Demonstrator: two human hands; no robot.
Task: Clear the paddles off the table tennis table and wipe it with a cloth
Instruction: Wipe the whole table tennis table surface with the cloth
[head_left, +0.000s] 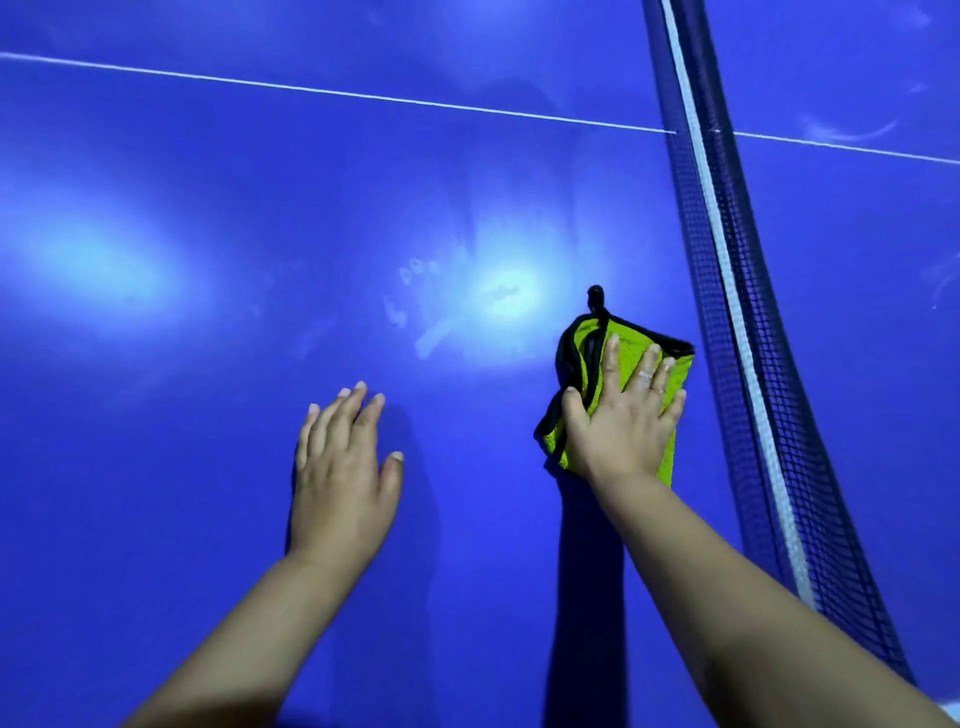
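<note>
Your forearms reach in from the bottom edge over the blue table (208, 415). Your left hand (340, 483) is spread flat, fingers straight and holding nothing; it seems to rest on the surface, though whether the palm actually touches is hard to tell. Your right hand (621, 415) presses flat on the green cloth (631, 345), fingers straight across it, thumb on its black-trimmed left edge, a ring (645, 375) on one finger. That cloth lies folded on the table just beside the net (727, 260) on your right. A black loop (596, 299) sticks out from its far end. Beyond your hands, a pale handprint smudge (426, 312) shows near a bright glare. A white line (363, 96) crosses the far surface.
</note>
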